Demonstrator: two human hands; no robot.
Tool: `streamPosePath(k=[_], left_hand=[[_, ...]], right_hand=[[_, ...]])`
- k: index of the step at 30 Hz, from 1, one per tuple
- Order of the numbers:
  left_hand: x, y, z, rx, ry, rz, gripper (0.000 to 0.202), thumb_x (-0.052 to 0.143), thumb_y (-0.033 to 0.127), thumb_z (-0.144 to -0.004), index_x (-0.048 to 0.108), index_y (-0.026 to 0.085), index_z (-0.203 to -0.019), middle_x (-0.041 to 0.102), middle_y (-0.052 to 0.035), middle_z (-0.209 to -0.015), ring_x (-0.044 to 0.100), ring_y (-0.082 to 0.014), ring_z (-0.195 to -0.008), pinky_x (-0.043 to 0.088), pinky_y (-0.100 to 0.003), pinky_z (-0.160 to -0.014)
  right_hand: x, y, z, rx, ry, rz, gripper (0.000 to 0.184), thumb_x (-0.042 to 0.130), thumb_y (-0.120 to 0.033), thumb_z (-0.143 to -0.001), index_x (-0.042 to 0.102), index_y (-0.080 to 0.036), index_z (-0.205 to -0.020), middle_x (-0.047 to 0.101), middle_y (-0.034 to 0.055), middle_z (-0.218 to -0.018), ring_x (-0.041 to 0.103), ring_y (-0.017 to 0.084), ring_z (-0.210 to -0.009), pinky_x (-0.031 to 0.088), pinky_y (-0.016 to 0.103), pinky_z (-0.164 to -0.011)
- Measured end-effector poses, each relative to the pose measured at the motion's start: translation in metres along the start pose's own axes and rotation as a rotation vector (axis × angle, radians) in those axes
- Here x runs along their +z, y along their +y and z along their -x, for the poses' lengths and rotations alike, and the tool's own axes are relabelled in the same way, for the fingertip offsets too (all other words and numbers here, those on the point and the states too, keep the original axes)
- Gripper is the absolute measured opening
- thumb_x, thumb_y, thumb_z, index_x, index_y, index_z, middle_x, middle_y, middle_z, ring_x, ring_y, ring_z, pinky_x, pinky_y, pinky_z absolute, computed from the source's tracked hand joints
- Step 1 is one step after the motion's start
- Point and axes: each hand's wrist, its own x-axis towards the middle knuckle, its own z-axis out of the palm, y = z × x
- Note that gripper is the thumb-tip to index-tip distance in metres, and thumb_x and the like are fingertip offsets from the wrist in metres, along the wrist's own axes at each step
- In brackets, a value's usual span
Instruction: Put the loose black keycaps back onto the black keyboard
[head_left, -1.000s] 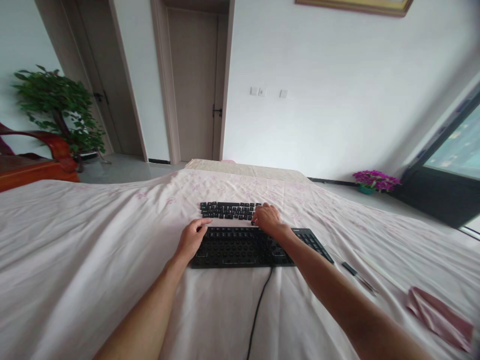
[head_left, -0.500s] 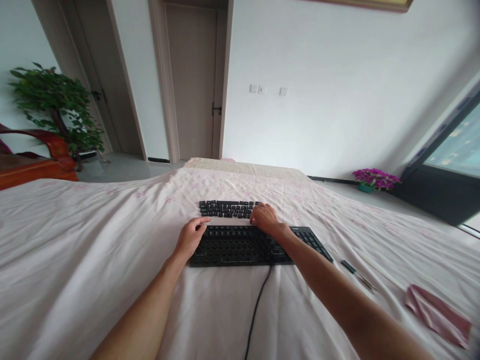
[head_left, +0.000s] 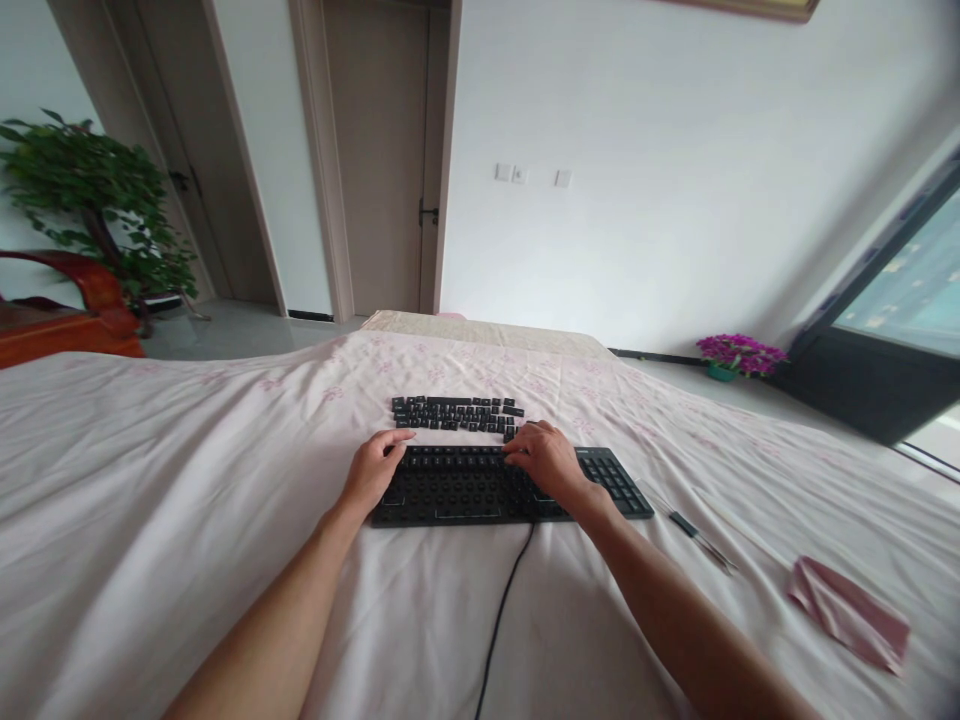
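A black keyboard (head_left: 457, 500) lies on the cloth in front of me, many of its key positions bare. Against its far left corner rests my left hand (head_left: 373, 468), thumb at the edge and index finger stretched past it. My right hand (head_left: 551, 455) bends over the keyboard's far row, thumb and fingers drawn together; whatever sits between the fingertips is hidden. Just beyond the keyboard, loose black keycaps (head_left: 450, 412) lie in rows, a long one among them. One keycap (head_left: 511, 433) lies close to my right fingers.
A cable (head_left: 504, 610) runs from the keyboard towards me. To the right lie a thin tool with a dark handle and metal wires (head_left: 701, 540) and a folded pink cloth (head_left: 851, 612). A pale flowered cloth (head_left: 225, 520) covers the surface in folds.
My right hand has drawn back from the loose keycaps to the keyboard's far row, uncovering keycaps at the right end. My left hand stays at the corner. The view has shifted slightly.
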Motion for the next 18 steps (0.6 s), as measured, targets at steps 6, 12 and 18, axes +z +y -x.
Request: streamPosePath(k=[6,12,18], left_hand=[[-0.001,0.004,0.001,0.002,0.000,-0.007,0.031,0.053,0.029,-0.081,0.071,0.021,-0.105,0.071,-0.0046,-0.114,0.063,-0.0221,-0.108,0.042,-0.036,-0.102],[-0.001,0.000,0.000,0.011,0.004,0.000,0.031,0.054,0.029,-0.081,0.072,0.022,-0.106,0.071,-0.0039,-0.114,0.063,-0.0221,-0.108,0.043,-0.036,-0.101],[-0.001,0.002,0.001,0.009,-0.002,-0.009,0.032,0.053,0.029,-0.081,0.071,0.022,-0.106,0.071,-0.0043,-0.114,0.063,-0.0223,-0.108,0.042,-0.037,-0.102]], right_hand=[[0.001,-0.007,0.009,-0.032,0.000,0.073,0.013,0.066,-0.030,-0.084,0.077,-0.029,-0.091,0.070,0.0025,-0.095,0.054,0.020,-0.095,0.037,0.031,-0.087],[0.002,-0.010,0.007,-0.026,-0.004,0.069,0.012,0.065,-0.031,-0.085,0.077,-0.029,-0.090,0.069,0.0015,-0.094,0.053,0.020,-0.095,0.037,0.030,-0.087],[-0.002,-0.018,0.008,-0.032,-0.055,0.123,0.017,0.060,-0.030,-0.088,0.077,-0.028,-0.091,0.069,0.0044,-0.096,0.051,0.022,-0.096,0.035,0.032,-0.088]])
